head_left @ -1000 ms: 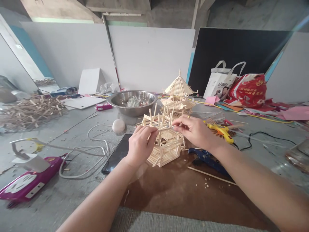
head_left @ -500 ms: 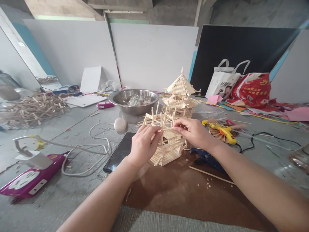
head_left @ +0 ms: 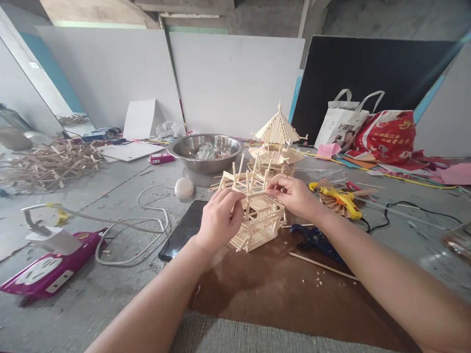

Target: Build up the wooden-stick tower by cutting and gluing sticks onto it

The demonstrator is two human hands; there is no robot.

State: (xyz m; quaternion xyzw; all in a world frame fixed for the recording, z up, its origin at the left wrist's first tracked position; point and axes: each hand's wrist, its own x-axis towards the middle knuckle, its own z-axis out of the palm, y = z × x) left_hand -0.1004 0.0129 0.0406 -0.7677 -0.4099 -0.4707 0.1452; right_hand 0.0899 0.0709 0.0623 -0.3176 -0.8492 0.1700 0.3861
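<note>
Nearest: brown board [head_left: 272,289] on the grey surface [head_left: 110,299], with a loose thin stick [head_left: 324,266] and crumbs on it. Magenta power strip [head_left: 44,272] at near left, white cable [head_left: 140,230] looping off it. Black phone [head_left: 184,229] lies just left of the work, blue cutters [head_left: 318,240] just right of it.

Left hand [head_left: 217,220] and right hand [head_left: 294,196] are both pinched shut on one short stick [head_left: 255,194], one hand at each end, fingertips closed, remaining fingers curled. The stick lies level, long axis running left-right, touching the top posts of the unfinished stick model [head_left: 257,215].

The model stands upright on the board's far edge, between the hands; bare posts point up.

Beyond it: white ball [head_left: 184,188], yellow glue gun [head_left: 338,198], finished stick pagoda [head_left: 277,144] right behind the model, steel bowl [head_left: 206,153]. Pile of stick offcuts [head_left: 51,164] far left. White bag [head_left: 344,125] and red bag [head_left: 386,135] against the black panel [head_left: 371,78] at the back.
</note>
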